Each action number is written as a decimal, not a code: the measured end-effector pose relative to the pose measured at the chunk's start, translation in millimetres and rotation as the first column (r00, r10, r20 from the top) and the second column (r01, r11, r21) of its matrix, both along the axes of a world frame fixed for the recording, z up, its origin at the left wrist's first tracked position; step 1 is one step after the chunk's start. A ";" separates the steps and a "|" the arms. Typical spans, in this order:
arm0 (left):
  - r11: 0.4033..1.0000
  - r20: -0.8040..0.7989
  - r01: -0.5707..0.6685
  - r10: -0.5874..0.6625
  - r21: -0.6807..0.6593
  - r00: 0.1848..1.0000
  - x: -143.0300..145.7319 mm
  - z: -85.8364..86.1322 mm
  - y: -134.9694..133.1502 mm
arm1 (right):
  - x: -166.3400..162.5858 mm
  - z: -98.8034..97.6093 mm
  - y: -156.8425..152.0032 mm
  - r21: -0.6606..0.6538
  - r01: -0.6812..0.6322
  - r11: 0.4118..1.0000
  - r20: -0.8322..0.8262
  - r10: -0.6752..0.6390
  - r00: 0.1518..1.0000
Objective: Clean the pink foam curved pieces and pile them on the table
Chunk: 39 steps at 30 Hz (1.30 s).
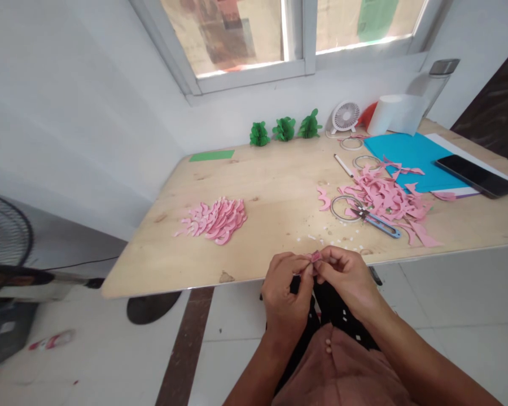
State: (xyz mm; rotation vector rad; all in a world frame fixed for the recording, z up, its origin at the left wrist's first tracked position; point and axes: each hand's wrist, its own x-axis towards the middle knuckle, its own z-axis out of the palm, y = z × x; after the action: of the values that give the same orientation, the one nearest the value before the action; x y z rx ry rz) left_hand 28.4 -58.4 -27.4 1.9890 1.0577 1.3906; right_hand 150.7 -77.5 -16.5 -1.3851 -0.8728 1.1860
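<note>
My left hand (285, 290) and my right hand (345, 277) meet just below the near edge of the wooden table (275, 186). Both pinch one small pink paper piece (315, 256) between fingertips, fingers curled closed. A neat pile of cut pink paper shapes (215, 219) lies on the table to the left. On the right lies a loose heap of pink paper scraps (385, 197), with blue-handled snips (376, 221) and a wire ring (345, 207) at its near side. Tiny white bits dot the table edge near my hands.
Three green paper balls (284, 129), a small white desk fan (345, 117), a white roll (395, 114) and a bottle (436, 82) stand along the back. Blue paper (410, 155) and a dark phone (477, 175) lie at right. A floor fan (4, 242) stands at left.
</note>
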 end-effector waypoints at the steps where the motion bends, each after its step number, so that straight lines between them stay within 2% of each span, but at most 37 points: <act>1: 1.000 0.006 0.000 0.000 -0.008 1.000 0.1 0.1 -0.2 | -0.1 0.0 0.2 0.001 0.000 1.000 0.014 0.000 1.000; 4: 0.995 0.052 -0.002 0.007 -0.101 0.999 0.4 0.2 -1.1 | 0.0 -0.4 0.7 0.006 0.006 1.000 0.052 -0.006 0.999; 7: 0.955 0.144 0.022 0.022 -0.297 0.989 0.7 -0.6 -1.4 | 0.4 0.0 1.1 0.011 0.003 1.000 0.054 -0.004 0.999; 11: 0.843 0.327 0.105 0.087 -0.527 0.941 2.5 -2.4 1.9 | 0.2 3.0 0.5 0.007 -0.034 0.999 0.029 0.034 0.999; 15: 0.718 0.514 0.239 0.189 -0.654 0.837 5.6 -1.7 6.0 | 0.5 4.7 -1.3 -0.006 -0.052 0.999 0.044 0.052 0.998; 18: 0.661 0.579 0.321 0.211 -0.678 0.787 6.7 1.3 7.1 | 1.7 2.8 -2.2 0.007 -0.072 0.997 0.082 0.071 0.994; 25: 0.607 0.636 0.409 0.217 -0.682 0.740 5.5 9.7 7.2 | 3.5 0.9 -1.2 0.049 -0.094 0.994 0.215 0.082 0.973; 33: 0.485 0.702 0.551 0.209 -0.679 0.681 3.2 10.3 12.6 | 6.4 3.1 -2.3 0.040 -0.123 0.992 0.227 0.111 0.968; 39: 0.438 0.737 0.616 0.191 -0.655 0.648 1.2 12.8 13.3 | 6.1 4.0 -3.1 0.068 -0.123 0.990 0.176 0.109 0.978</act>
State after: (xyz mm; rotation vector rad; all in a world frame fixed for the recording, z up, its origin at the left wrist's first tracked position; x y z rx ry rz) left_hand 29.6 -45.0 -14.6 0.5945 0.7587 0.9444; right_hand 156.8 -80.6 -12.6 -1.4031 -1.1237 1.1189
